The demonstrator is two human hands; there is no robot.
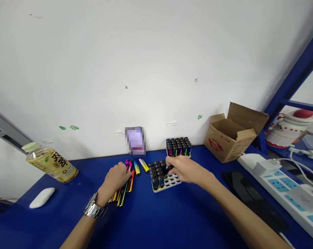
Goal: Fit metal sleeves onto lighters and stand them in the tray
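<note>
My right hand (179, 167) is closed on a black-topped lighter (169, 168), over a white holed tray (173, 180). Rows of similar lighters (158, 173) stand upright in the tray's left part, while holes show bare at its right front. My left hand (116, 176), with a metal watch at the wrist, is curled over a pile of shiny coloured lighter sleeves (122, 193). Its fingers are closed among the sleeves, with the fingertips partly hidden. Two loose sleeves (144, 165) lie between the pile and the tray.
A second tray of upright lighters (179, 147) stands by the wall, near a blurred-out phone-like object (135, 141). An open cardboard box (229, 138), a black phone (252, 197) and a power strip (283, 193) are at right. At left are a drink bottle (53, 162) and white mouse (41, 197).
</note>
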